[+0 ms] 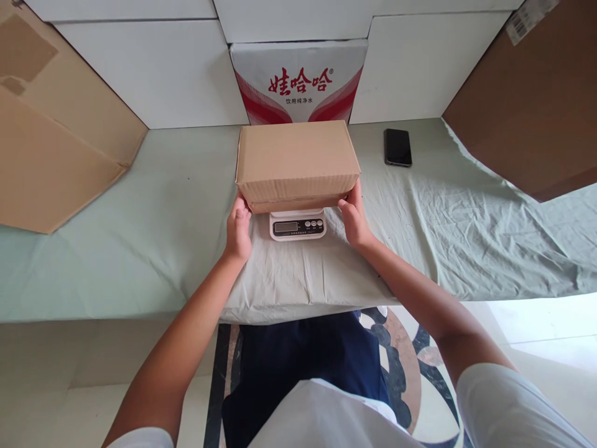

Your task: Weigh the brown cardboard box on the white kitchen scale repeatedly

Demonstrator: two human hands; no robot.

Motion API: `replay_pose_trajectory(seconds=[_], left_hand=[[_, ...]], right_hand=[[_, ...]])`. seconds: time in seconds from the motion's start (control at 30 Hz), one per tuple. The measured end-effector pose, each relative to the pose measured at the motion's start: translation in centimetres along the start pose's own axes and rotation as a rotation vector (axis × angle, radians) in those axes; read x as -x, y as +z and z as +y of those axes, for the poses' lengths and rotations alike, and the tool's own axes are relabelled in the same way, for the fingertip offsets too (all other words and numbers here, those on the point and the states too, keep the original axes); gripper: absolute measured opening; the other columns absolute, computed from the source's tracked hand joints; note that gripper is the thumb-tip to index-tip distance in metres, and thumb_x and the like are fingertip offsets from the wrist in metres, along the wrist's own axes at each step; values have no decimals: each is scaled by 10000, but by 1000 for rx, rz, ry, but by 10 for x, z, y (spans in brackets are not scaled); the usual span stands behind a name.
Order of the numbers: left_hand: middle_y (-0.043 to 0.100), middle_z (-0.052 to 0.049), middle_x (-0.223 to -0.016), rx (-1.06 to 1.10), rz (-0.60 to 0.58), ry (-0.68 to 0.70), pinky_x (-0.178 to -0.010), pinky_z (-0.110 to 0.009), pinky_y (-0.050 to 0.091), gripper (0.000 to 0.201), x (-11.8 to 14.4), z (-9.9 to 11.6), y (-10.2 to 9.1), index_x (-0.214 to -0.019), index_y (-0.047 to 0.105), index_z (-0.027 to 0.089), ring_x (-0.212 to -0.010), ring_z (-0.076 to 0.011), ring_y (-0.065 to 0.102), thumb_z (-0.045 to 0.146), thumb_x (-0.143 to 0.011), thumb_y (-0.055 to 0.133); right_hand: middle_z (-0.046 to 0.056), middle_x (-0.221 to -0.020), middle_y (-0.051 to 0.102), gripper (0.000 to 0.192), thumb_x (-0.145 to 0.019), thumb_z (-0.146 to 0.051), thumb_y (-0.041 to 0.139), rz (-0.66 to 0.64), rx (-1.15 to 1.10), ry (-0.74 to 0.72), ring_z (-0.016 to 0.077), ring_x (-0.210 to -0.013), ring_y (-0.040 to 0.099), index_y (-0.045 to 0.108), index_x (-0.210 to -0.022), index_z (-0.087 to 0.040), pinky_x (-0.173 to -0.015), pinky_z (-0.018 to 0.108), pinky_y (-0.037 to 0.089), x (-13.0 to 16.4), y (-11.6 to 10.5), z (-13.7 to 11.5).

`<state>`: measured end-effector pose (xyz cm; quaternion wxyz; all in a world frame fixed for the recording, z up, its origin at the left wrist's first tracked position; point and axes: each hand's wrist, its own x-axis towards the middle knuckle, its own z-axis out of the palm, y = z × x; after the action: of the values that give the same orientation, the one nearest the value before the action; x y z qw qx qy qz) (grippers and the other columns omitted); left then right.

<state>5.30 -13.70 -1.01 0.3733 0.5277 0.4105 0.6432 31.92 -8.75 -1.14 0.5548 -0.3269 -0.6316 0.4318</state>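
A closed brown cardboard box [298, 152] is at the middle of the cloth-covered table, held between my two hands. My left hand [239, 230] grips its lower left corner, the thumb up along the side. At the lower right corner, my right hand [354, 214] has its thumb on the front edge and its fingers behind the side. Under the box sits a white digital kitchen scale [298, 226]; its dark display and buttons stick out toward me, while the box hides its platform. Whether the box rests on the scale or is just above it, I cannot tell.
A black phone [398, 147] lies to the right of the box. Behind stands a white and red printed carton [298, 81] among white panels [149, 74]. Large cardboard pieces stand at left [69, 124] and right [532, 112]. The pale green cloth [186, 267] covers the table to its front edge.
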Motion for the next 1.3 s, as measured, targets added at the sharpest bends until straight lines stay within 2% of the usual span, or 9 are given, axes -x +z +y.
replay_pose_trajectory(seconds=[0.1, 0.23, 0.33, 0.43, 0.53, 0.7, 1.1, 1.3], left_hand=[[548, -54, -1625, 7, -1, -6, -1285, -461, 372, 784, -1, 0, -2, -1480, 598, 348, -1573, -331, 429, 838, -883, 463], [442, -1, -1704, 28, 13, 7, -1339, -471, 279, 772, -4, -2, -8, -1528, 542, 394, -1634, -303, 314, 834, -902, 431], [372, 42, -1739, 40, 7, 47, -1367, -486, 221, 751, -8, -5, -14, -1546, 510, 420, -1656, -279, 252, 825, -924, 392], [339, 68, -1750, 29, 12, 47, -1379, -494, 199, 755, -11, -9, -20, -1552, 492, 436, -1665, -268, 219, 835, -924, 366], [337, 88, -1748, 32, 14, 26, -1386, -491, 184, 750, -13, -10, -24, -1549, 492, 444, -1670, -256, 198, 837, -923, 364], [338, 105, -1744, 55, 21, 15, -1393, -489, 161, 743, -14, -12, -26, -1536, 509, 449, -1676, -246, 163, 840, -918, 379], [288, 69, -1770, 21, -4, 21, -1387, -513, 154, 779, -16, -20, -30, -1583, 441, 431, -1677, -257, 164, 840, -933, 310], [310, 48, -1765, 63, 28, 23, -1386, -496, 160, 790, -15, -18, -26, -1564, 481, 417, -1678, -257, 159, 853, -917, 353]], right_hand=[[-128, -1791, 180, 911, -843, -787, 529, -14, 5, -18, 286, -1694, 148, 176, -1627, -485, -1409, 557, 155, -3, -4, 3], [-171, -1792, 130, 943, -802, -846, 537, 83, -43, -19, 293, -1712, 61, 156, -1610, -541, -1401, 618, 88, -9, -16, 3], [-165, -1786, 165, 947, -771, -851, 574, 157, -71, 14, 307, -1711, 59, 212, -1593, -552, -1396, 639, 67, -13, -27, 2], [-168, -1777, 194, 893, -780, -840, 569, 172, -81, 20, 308, -1711, 66, 250, -1571, -573, -1389, 661, 69, -15, -34, 6], [-174, -1773, 201, 820, -815, -829, 531, 158, -66, 18, 307, -1709, 84, 264, -1554, -593, -1378, 687, 82, -14, -35, 11], [-126, -1773, 237, 820, -830, -792, 539, 171, -94, 26, 292, -1706, 115, 288, -1565, -528, -1386, 660, 100, -12, -32, 10], [-120, -1776, 243, 799, -857, -746, 523, 172, -80, 9, 266, -1703, 141, 279, -1578, -501, -1396, 610, 109, -10, -29, 4], [-132, -1781, 219, 785, -887, -760, 463, 148, 4, -33, 271, -1704, 127, 225, -1596, -520, -1387, 630, 121, -9, -29, 6]])
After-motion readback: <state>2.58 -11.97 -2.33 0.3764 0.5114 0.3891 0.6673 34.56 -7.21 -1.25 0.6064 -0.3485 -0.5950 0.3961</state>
